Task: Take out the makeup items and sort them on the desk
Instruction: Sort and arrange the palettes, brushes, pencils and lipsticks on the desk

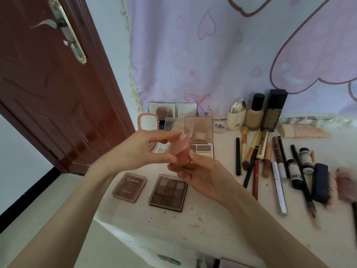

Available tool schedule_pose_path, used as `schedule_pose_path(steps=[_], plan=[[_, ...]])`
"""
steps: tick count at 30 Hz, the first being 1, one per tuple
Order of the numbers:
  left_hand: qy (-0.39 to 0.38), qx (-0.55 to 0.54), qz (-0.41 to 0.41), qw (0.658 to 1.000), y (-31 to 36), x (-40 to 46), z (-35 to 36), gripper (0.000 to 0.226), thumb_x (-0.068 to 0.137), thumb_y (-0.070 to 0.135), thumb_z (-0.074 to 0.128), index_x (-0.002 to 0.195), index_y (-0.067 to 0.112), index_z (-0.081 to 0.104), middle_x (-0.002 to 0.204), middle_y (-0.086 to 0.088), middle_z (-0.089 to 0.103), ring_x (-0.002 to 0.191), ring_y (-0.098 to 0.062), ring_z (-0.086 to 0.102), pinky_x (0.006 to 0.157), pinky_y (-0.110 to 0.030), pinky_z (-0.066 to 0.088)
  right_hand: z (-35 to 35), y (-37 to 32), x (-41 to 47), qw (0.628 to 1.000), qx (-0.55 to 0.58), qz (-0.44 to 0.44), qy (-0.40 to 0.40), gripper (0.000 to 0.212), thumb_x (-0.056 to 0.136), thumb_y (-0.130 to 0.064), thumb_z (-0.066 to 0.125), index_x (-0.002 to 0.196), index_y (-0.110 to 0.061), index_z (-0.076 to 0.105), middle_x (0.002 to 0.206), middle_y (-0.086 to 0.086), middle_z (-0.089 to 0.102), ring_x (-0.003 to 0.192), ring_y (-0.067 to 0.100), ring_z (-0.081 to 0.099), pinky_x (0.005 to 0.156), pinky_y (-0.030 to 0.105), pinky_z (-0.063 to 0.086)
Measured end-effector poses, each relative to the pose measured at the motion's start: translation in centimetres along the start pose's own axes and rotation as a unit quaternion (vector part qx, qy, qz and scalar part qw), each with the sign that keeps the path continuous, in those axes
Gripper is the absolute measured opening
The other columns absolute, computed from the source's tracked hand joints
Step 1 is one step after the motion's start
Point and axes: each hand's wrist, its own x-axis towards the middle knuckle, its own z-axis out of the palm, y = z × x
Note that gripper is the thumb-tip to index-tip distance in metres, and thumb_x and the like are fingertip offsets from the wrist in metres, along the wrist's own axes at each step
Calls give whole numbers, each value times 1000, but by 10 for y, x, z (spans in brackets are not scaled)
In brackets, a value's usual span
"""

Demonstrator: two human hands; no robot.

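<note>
Above the white desk (212, 225) both hands hold a small clear compact with a pink-orange pan (180, 154), its lid tilted up. My left hand (143, 149) pinches the lid side with thumb and fingers. My right hand (201, 175) grips the base from below. Under them lie a pink eyeshadow palette (129, 187) and a dark brown palette (168, 192). Behind stand open palettes with mirrors (199, 130). Pencils, brushes and tubes (257, 163) lie in a row to the right.
Foundation bottles (255, 115) and a dark box (274, 111) stand at the back by the pink curtain (231, 55). A brown door (48, 84) is at the left. A dark blue case (320, 182) and blurred pink items (345, 184) lie far right.
</note>
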Motion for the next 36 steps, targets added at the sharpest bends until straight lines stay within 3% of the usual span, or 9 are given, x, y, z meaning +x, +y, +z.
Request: schedule_pose_path(steps=[4, 7, 11, 15, 20, 25, 30, 36], plan=[[-19, -53, 20, 998, -3, -2, -4, 39, 75, 28, 63, 114, 30, 61, 110, 26, 64, 110, 7, 54, 95, -10, 38, 1, 2, 4, 1000, 11, 22, 11, 31, 81, -22, 55, 103, -2, 64, 97, 16, 68, 90, 26, 67, 72, 25, 54], [58, -107, 25, 992, -11, -3, -10, 26, 81, 15, 59, 105, 22, 67, 103, 10, 70, 96, -6, 63, 87, -15, 44, 3, 4, 11, 999, -4, 37, 33, 33, 81, -22, 56, 104, 1, 61, 95, 17, 69, 90, 27, 68, 69, 25, 55], [124, -115, 25, 985, -28, 3, -24, 22, 83, 5, 60, 92, 21, 71, 88, 12, 73, 87, -4, 67, 74, -10, 48, 13, 10, 29, 997, -15, 66, 48, 21, 95, -12, 46, 104, 2, 60, 93, 18, 69, 90, 28, 67, 75, 28, 57], [111, -73, -13, 991, -49, 13, -45, 18, 82, 7, 61, 92, 17, 72, 86, 2, 74, 86, -16, 69, 79, -22, 54, 26, 17, 52, 989, -66, 109, 74, 24, 98, -5, 40, 119, 0, 52, 103, 16, 65, 97, 25, 64, 83, 31, 53], [99, -52, -22, 994, -64, 18, -62, 31, 83, 2, 61, 83, 30, 75, 83, 5, 74, 81, -10, 69, 74, -19, 54, 40, 25, 71, 976, -166, 104, 93, 7, 96, -13, 47, 98, -15, 54, 100, 5, 66, 96, 17, 64, 91, 29, 49], [90, -34, -40, 995, -75, 20, -71, 32, 82, 5, 63, 79, 35, 75, 83, 6, 74, 80, -9, 69, 71, -16, 53, 41, 33, 87, 944, -289, 76, 141, 24, 95, -18, 48, 119, -17, 52, 123, 9, 59, 112, 20, 57, 96, 30, 48], [56, 1, -68, 996, -87, 19, -71, 20, 81, 7, 65, 83, 24, 74, 83, 3, 74, 80, -10, 69, 74, -17, 53, 41, 39, 93, 928, -336, 74, 145, 18, 95, -17, 47, 108, -19, 60, 118, 7, 63, 111, 21, 59, 98, 33, 47], [55, 24, -92, 994, -95, 16, -71, 19, 84, 7, 64, 87, 23, 73, 85, 0, 74, 82, -9, 68, 77, -17, 51, 44, 43, 94, 879, -445, 51, 164, 31, 95, -20, 44, 121, -11, 59, 117, 11, 63, 108, 27, 60, 97, 38, 48]])
